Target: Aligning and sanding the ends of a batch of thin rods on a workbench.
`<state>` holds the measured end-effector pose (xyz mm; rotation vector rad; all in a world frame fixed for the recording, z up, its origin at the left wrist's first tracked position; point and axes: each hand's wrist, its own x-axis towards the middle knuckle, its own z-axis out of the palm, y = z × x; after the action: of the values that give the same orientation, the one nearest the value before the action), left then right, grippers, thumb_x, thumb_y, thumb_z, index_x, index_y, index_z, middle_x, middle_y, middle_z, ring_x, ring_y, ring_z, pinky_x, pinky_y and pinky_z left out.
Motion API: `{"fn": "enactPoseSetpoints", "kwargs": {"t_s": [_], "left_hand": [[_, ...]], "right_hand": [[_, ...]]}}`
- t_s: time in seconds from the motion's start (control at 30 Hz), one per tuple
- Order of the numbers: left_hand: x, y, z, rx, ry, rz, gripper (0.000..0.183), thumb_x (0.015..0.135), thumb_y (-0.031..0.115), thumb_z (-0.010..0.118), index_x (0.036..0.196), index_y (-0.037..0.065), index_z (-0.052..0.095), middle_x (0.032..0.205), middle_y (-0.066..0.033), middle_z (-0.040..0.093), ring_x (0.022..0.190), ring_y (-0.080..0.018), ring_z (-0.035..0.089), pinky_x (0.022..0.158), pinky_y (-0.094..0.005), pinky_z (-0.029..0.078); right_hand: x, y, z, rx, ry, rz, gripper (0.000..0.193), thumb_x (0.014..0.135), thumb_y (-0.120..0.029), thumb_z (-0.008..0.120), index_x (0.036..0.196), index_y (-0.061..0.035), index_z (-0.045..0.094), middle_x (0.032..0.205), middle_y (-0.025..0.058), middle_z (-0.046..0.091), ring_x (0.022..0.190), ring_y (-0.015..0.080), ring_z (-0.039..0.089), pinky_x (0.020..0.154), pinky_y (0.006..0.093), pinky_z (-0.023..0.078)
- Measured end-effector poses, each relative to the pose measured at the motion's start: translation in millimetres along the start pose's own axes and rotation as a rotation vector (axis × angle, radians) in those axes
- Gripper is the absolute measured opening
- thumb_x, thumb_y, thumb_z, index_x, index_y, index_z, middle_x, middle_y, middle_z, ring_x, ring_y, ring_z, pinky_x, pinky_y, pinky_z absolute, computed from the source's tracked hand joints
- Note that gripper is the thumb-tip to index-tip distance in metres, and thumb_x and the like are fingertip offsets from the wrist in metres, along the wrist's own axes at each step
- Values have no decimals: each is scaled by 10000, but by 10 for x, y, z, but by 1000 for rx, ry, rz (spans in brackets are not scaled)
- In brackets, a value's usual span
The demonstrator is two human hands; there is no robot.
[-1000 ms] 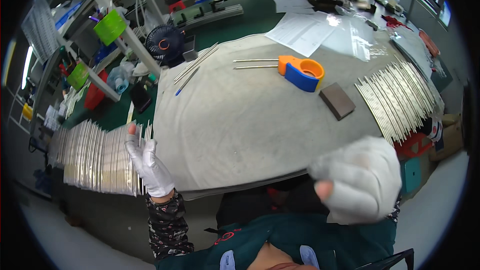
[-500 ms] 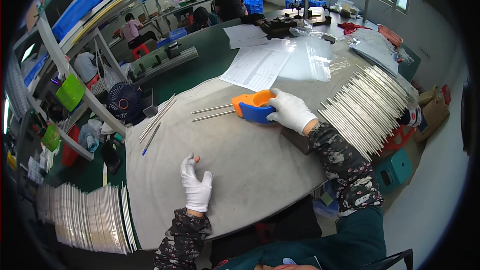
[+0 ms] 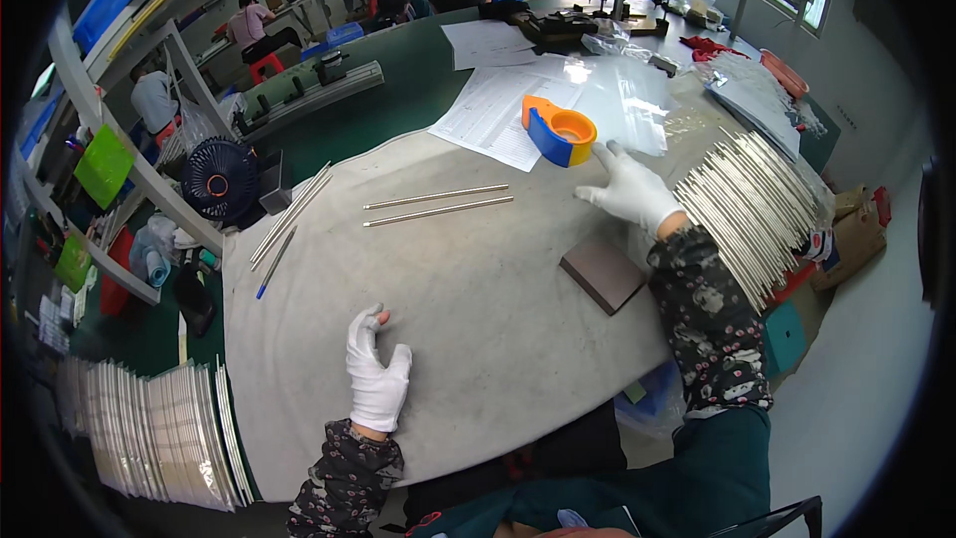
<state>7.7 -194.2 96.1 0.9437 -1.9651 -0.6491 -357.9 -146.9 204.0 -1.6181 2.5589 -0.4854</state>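
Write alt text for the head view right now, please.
White-gloved right hand, open and empty, is beside an orange-and-blue tape dispenser at a grey mat's far side. The left hand, also gloved and empty, is nearer the front. Two thin metal rods lie on the mat, with a brown block to their right.

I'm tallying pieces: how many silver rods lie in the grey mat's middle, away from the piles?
2: the farther rod, and the nearer rod just below it in the picture, both left of the right hand. None looks hidden.
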Motion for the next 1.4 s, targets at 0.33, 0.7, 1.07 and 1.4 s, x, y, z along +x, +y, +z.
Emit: {"fn": "enactPoseSetpoints", "kwargs": {"t_s": [0.33, 0.7, 1.07, 1.4], "left_hand": [[10, 39, 27, 32, -20, 11, 446, 679, -24, 590, 1114, 10, 498, 1172, -142, 532, 1099, -285, 529, 969, -360, 411], [-30, 25, -12, -79, -35, -101, 449, 695, -42, 551, 1139, -3, 498, 1182, -130, 518, 1124, -255, 505, 1005, -339, 369], [-17, -100, 9, -143, -57, -100, 468, 704, -76, 517, 1167, -11, 493, 1199, -115, 513, 1165, -234, 480, 1047, -341, 324], [-30, -113, -22, -175, -84, -149, 477, 712, -70, 513, 1185, -8, 494, 1205, -109, 512, 1180, -225, 467, 1063, -349, 305]], "right_hand": [[-746, -171, 63, -102, -18, -260, 680, 645, -240, 694, 1260, -37, 485, 1281, 252, 443, 979, 365, 588, 860, 404, 486], [125, -50, 203, -163, 134, -229, 503, 842, -420, 588, 1193, -61, 560, 1304, 188, 473, 1182, 350, 474, 977, 425, 393], [-897, 1815, -88, -495, 409, 593, 399, 826, -391, 615, 797, 2, 677, 828, 203, 648, 785, 339, 653, 701, 407, 531], [-872, 1639, 92, -561, 437, 535, 367, 841, -372, 601, 794, -15, 671, 755, 132, 634, 745, 293, 640, 669, 403, 525]]}}
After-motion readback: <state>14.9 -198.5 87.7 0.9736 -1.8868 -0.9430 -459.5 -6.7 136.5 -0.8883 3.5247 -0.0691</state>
